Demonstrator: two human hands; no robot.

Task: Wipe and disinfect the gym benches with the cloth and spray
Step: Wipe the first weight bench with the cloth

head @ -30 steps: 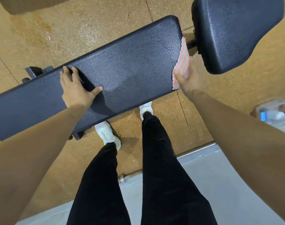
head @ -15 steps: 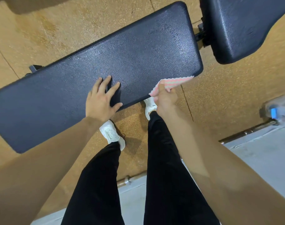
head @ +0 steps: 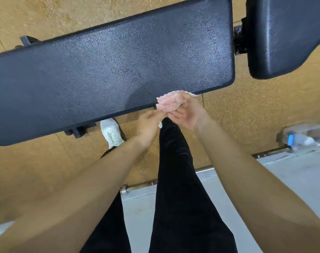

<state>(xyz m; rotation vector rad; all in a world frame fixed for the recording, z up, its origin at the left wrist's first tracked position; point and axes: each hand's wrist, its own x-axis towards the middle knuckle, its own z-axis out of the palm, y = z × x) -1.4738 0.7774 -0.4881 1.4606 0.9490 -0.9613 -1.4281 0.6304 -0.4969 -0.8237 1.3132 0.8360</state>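
A long black padded bench [head: 108, 70] lies across the view, its surface showing faint wet streaks. A second black pad [head: 283, 33] sits at the upper right, joined by a metal bracket. The pink-and-white cloth [head: 169, 101] is bunched at the bench's near edge. My right hand [head: 188, 114] grips the cloth, palm up. My left hand [head: 148, 123] is just beside it, fingertips touching the cloth's lower end. Both hands are off the bench top, above my legs.
A spray bottle [head: 301, 137] with blue parts lies on the brown rubber floor [head: 246, 110] at the right, blurred. A metal strip [head: 268, 154] divides the brown floor from a grey floor. My white shoe [head: 111, 132] stands under the bench edge.
My right hand drew the cloth from the bench's right end along the near edge and lifted it off. My left hand left the bench top and came over to the cloth.
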